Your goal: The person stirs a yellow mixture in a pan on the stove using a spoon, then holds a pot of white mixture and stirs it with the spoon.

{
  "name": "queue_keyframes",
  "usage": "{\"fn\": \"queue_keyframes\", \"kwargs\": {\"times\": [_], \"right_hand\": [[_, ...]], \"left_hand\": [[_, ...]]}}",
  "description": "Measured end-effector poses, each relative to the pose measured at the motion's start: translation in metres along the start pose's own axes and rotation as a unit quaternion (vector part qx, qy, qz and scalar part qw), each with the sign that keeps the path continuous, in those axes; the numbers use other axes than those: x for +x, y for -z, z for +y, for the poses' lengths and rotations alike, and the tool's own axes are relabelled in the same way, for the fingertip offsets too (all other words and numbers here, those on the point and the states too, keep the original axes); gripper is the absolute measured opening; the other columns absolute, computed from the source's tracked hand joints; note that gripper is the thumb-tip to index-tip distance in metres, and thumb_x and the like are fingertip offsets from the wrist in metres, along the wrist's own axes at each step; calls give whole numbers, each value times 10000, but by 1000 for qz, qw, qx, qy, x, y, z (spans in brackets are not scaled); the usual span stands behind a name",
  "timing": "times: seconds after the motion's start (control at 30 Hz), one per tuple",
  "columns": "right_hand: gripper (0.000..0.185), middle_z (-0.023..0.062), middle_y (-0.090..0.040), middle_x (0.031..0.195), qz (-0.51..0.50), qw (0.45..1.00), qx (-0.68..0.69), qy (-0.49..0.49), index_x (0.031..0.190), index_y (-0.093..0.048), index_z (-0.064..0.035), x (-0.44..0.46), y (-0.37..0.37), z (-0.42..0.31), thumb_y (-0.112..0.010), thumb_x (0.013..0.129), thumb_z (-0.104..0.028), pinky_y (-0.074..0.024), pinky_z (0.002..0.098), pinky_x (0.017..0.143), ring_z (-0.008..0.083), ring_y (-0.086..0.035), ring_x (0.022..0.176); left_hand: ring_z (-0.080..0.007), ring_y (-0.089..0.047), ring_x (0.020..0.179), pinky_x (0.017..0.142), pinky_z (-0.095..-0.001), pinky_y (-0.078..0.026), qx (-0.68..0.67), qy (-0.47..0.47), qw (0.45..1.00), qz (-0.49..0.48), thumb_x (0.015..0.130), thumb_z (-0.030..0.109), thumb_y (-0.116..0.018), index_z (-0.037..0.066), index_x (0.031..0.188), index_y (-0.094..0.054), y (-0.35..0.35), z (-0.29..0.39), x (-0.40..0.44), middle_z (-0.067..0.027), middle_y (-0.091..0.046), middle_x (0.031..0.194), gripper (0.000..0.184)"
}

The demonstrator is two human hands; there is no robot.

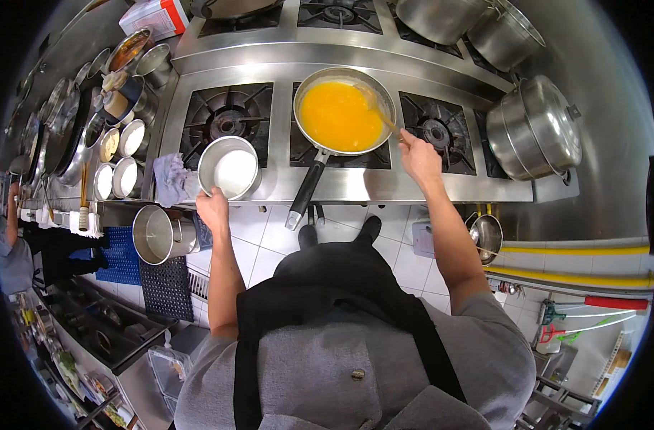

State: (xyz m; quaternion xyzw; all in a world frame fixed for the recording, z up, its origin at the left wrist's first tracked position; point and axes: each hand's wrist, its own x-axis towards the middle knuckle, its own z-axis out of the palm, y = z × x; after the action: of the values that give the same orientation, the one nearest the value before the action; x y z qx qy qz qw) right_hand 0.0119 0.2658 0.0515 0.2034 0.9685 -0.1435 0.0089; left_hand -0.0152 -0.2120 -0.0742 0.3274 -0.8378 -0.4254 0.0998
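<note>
A frying pan (pixel 318 152) with a black handle sits on the middle front burner, and yellow-orange liquid (pixel 340 116) fills much of it. My right hand (pixel 421 159) is closed round a wooden utensil (pixel 388 123) whose far end rests in the pan at its right side. My left hand (pixel 213 210) grips the near rim of a round metal pot (pixel 207 170) with white contents, at the front edge of the stove by the left burner. A crumpled cloth (pixel 173 179) lies just left of that pot.
Large pots (pixel 533 129) stand right of the burners and at the back right. Small containers of white contents (pixel 132 137) and bottles (pixel 115 105) crowd the left side. An empty metal pot (pixel 155 234) stands below the stove's left front. Another person (pixel 15 258) is at far left.
</note>
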Motion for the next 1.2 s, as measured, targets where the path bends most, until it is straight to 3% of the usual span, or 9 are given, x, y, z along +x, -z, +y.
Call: {"fn": "queue_keyframes", "kwargs": {"times": [0.13,0.27,0.53,0.6,0.73,0.8,1.0,1.1,1.2], "right_hand": [[460,184,-762,1217,-40,988,147,-24,1407,-684,-134,5,-25,-18,-683,972,-283,-552,439,1003,377,-717,1160],[439,196,-759,1230,-76,969,236,1,1364,-716,-96,7,-42,-30,-688,964,-275,-537,405,1022,350,-723,1166],[419,192,-763,1228,-107,954,281,-1,1368,-717,-111,-5,-51,-46,-688,973,-250,-536,396,1019,329,-723,1172],[426,172,-801,1059,-36,966,244,80,1390,-703,-124,-15,-49,-48,-710,981,-244,-568,372,869,269,-770,959],[414,211,-771,1132,-72,981,175,45,1392,-705,-207,-49,0,-64,-695,983,-267,-568,435,937,369,-743,1062],[416,180,-775,1138,-75,989,86,98,1391,-706,-231,-55,10,-57,-670,977,-240,-566,495,923,397,-732,1038],[397,165,-778,1056,-18,992,-52,114,1383,-708,-257,-60,20,-33,-636,993,-238,-585,510,863,369,-750,973],[402,191,-754,1011,11,991,-82,102,1379,-712,-293,-50,17,-23,-653,983,-253,-594,526,819,406,-740,930],[412,190,-764,1003,35,990,-91,105,1390,-705,-267,-42,17,-18,-609,991,-229,-605,515,802,375,-760,922]], "left_hand": [[-472,-734,989,922,-514,-538,0,-7,1000,7,914,276,-614,-29,1138,-769,-3,-4,3,-310,-758,1016,409],[-466,-736,990,921,-510,-539,3,-3,1000,2,913,276,-615,-33,1143,-766,-3,-4,4,-309,-758,1021,413],[-462,-742,976,908,-507,-543,-11,-9,1000,-2,909,264,-624,-41,1131,-765,-2,-3,2,-306,-760,1005,402],[-466,-740,975,905,-510,-543,-2,-7,1000,-3,911,263,-626,-43,1128,-765,-4,-9,6,-308,-759,1006,400],[-478,-736,972,901,-518,-544,0,-6,1000,-3,916,270,-628,-48,1120,-763,-8,-14,9,-317,-755,1003,401],[-477,-736,973,905,-518,-543,-2,-4,1000,-3,917,272,-627,-48,1121,-763,-6,-10,6,-319,-754,1004,403],[-476,-730,993,924,-518,-536,11,5,1000,-1,917,278,-625,-34,1134,-763,-5,-9,7,-310,-756,1021,405],[-476,-727,1003,930,-521,-533,19,9,1000,-4,915,281,-625,-31,1135,-764,-3,-6,6,-308,-757,1027,406],[-476,-727,1005,930,-522,-532,18,8,1000,-7,913,284,-625,-33,1129,-764,-3,-6,5,-308,-756,1026,408]]}}
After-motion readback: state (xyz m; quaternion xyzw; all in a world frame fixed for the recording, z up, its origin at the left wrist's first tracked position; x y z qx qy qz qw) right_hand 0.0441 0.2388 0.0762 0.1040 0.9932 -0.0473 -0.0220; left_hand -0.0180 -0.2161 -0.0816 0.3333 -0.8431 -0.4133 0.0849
